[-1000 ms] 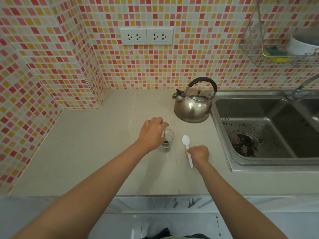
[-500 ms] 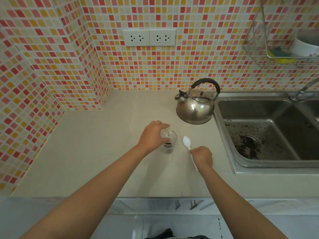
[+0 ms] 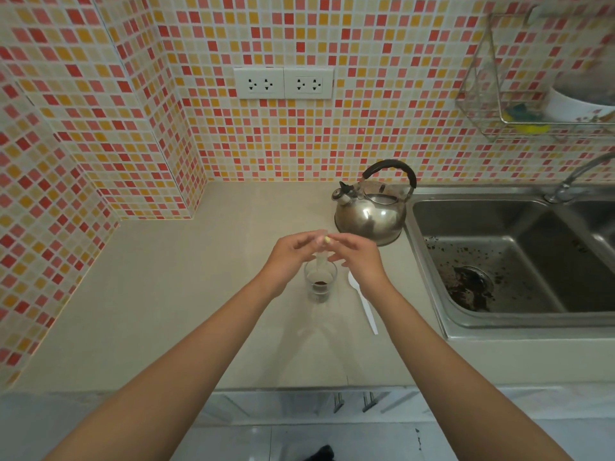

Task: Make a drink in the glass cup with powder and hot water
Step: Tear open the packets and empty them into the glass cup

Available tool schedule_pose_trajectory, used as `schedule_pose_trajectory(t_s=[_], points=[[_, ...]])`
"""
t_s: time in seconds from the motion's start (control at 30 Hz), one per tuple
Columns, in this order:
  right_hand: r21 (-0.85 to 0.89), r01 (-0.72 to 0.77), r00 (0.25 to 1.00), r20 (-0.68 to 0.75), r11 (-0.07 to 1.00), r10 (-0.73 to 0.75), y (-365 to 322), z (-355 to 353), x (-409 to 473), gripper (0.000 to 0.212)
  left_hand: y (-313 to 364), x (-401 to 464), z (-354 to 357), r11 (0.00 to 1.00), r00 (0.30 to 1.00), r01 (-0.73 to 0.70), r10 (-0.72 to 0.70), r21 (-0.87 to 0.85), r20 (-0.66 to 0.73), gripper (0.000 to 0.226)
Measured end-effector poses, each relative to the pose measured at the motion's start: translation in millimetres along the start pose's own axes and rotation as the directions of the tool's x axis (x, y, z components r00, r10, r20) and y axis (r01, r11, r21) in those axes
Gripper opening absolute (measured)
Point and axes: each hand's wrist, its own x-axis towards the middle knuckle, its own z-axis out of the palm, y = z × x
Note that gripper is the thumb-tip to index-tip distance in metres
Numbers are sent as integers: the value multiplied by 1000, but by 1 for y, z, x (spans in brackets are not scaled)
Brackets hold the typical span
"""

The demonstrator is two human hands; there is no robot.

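A small glass cup point(image 3: 320, 286) stands on the beige counter point(image 3: 186, 294) with dark brown powder in its bottom. Directly above it, my left hand point(image 3: 289, 257) pinches the top of a thin clear sachet point(image 3: 321, 257) that hangs down into the cup's mouth. My right hand point(image 3: 357, 257) has come up beside it, its fingertips at the sachet's top end. A white plastic spoon point(image 3: 363, 302) lies flat on the counter just right of the cup. The steel kettle point(image 3: 374, 211) with a black handle sits behind, spout pointing left.
A stainless sink point(image 3: 499, 261) with dark grounds around its drain lies to the right, with a tap point(image 3: 579, 174) at its back. A wire rack point(image 3: 532, 94) holding a sponge and a white bowl hangs on the tiled wall. Twin sockets point(image 3: 283, 83) are above the counter.
My right hand let go of the spoon, which now lies on the counter, and rose to meet the left hand. The left hand lifted the sachet above the cup.
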Motion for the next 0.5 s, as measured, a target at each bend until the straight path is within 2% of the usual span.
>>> schedule_pose_trajectory(t_s=[0.1,0.2,0.3,0.5], points=[[37,5,999,-39,999,-4,0,-1,0,21,1,-1,-5,1000,999,13,-12,-4,33,32],[39,-19,999,-49,999,21,0,-6,0,4,-2,-1,-11,1000,999,19,-19,14,34,31],[8,-36,999,-7,999,36,-3,-10,2,10,-4,0,-15,999,1000,13,-13,42,-16,27],[-172,21,994,107,985,-2,-8,-15,6,10,-4,1,-16,999,996,-13,15,29,-85,19]])
